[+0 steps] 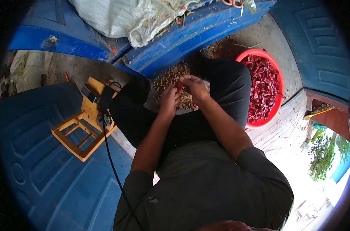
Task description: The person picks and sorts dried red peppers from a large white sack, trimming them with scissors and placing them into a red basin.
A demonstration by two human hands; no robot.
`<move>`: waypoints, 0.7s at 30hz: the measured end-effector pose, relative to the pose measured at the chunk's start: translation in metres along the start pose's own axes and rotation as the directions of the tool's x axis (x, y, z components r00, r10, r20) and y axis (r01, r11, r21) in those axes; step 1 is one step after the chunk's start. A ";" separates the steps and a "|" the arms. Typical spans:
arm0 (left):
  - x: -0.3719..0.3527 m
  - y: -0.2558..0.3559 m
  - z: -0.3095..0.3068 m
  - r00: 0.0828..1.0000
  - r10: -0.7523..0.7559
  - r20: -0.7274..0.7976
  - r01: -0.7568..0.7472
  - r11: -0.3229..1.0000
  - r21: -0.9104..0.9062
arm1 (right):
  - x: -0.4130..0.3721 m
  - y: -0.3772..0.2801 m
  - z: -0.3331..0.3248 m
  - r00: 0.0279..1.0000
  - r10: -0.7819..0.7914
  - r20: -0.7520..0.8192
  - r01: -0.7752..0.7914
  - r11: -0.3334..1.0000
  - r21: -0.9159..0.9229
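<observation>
Between my knees, my left hand (169, 101) and my right hand (196, 87) meet, fingers closed around a dried red chili pepper (178, 84). The fingers cover much of the pepper. Below them lies a litter of pale stems and reddish bits (171, 74) on the ground. Beside my right knee stands a pink-red basin (281, 79), heaped with dried red chili pieces (262, 90).
A blue metal ledge (171, 48) runs across the front, with a white woven sack (113, 17) on it. On the left, a yellow wooden stool (86, 133) holds a dark device with a black cable. Blue panelled doors (44, 150) flank both sides.
</observation>
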State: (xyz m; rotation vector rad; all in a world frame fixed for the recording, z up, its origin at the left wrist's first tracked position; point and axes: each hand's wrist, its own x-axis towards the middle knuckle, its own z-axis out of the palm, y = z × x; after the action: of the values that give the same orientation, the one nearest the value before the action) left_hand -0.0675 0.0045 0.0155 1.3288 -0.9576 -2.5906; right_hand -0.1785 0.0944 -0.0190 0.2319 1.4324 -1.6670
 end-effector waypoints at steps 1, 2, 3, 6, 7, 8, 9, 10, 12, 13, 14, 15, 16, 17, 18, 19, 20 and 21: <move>-0.002 -0.003 0.001 1.000 0.008 -0.027 -0.008 1.000 -0.002 | 0.001 0.006 -0.002 1.000 0.023 -0.008 -0.023 1.000 0.005; -0.003 -0.004 0.002 0.999 0.023 -0.049 -0.023 1.000 -0.005 | 0.004 0.009 -0.004 0.996 0.082 0.028 -0.085 0.990 0.117; -0.001 -0.005 0.002 0.998 0.012 -0.055 -0.013 1.000 -0.007 | 0.006 0.009 -0.006 0.989 0.131 0.067 -0.143 0.964 0.223; 0.000 -0.009 -0.001 1.000 0.017 -0.011 -0.017 1.000 -0.006 | 0.005 0.012 -0.006 0.989 0.145 0.007 -0.143 0.967 0.210; 0.001 -0.010 -0.001 1.000 0.001 -0.010 -0.001 1.000 -0.019 | 0.005 0.011 -0.004 0.992 0.123 -0.027 -0.115 0.975 0.192; 0.000 -0.012 -0.002 1.000 -0.018 -0.012 0.018 0.999 -0.030 | 0.009 0.009 -0.007 0.991 0.130 -0.024 -0.123 0.974 0.192; -0.004 -0.014 -0.003 1.000 -0.016 -0.018 0.016 0.999 -0.033 | 0.021 0.009 -0.019 0.983 0.033 -0.179 -0.032 0.999 0.006; -0.011 -0.016 -0.005 1.000 -0.022 -0.014 0.022 1.000 0.006 | 0.025 0.006 -0.020 0.946 -0.092 -0.311 0.033 0.982 -0.189; -0.016 -0.019 -0.007 0.999 -0.034 0.010 0.033 0.995 0.089 | 0.024 -0.002 -0.017 0.952 -0.202 -0.231 0.155 0.966 -0.204; -0.016 -0.019 -0.006 0.999 -0.042 0.014 0.041 0.995 0.089 | 0.018 -0.007 -0.016 0.940 -0.305 -0.153 0.269 0.938 -0.216; -0.012 -0.018 -0.007 0.999 -0.049 -0.013 0.050 0.998 0.047 | 0.015 -0.009 -0.015 0.949 -0.297 -0.104 0.247 0.908 -0.338; -0.008 -0.015 -0.008 0.998 -0.054 -0.040 0.054 0.999 0.005 | 0.013 -0.008 -0.019 0.948 -0.300 -0.104 0.249 0.906 -0.341; -0.004 -0.011 -0.011 0.998 -0.052 -0.039 0.052 0.999 0.003 | 0.008 -0.006 -0.024 0.946 -0.314 -0.082 0.236 0.841 -0.487; -0.001 -0.008 -0.014 0.999 -0.028 0.025 0.029 0.999 -0.037 | 0.003 -0.001 -0.028 0.944 -0.323 -0.060 0.218 0.754 -0.620; -0.002 -0.007 -0.017 0.996 -0.005 0.088 0.012 0.997 -0.076 | -0.005 -0.002 -0.025 0.944 -0.323 -0.064 0.216 0.756 -0.618; -0.003 -0.008 -0.018 0.996 -0.005 0.090 0.011 0.997 -0.071 | -0.015 -0.009 -0.020 0.975 -0.209 -0.069 0.147 0.852 -0.503; -0.004 -0.011 -0.016 0.999 -0.004 0.033 0.006 0.998 -0.062 | -0.024 -0.017 -0.015 0.994 -0.098 -0.056 0.069 0.922 -0.380; -0.005 -0.012 -0.016 1.000 -0.002 -0.022 0.001 0.999 -0.053 | -0.038 -0.024 -0.006 0.993 -0.105 -0.058 0.076 0.924 -0.375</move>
State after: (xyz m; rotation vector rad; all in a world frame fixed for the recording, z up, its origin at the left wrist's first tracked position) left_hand -0.0497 0.0083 0.0056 1.3432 -0.8791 -2.5776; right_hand -0.1760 0.1170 0.0199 0.0149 1.8096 -1.4329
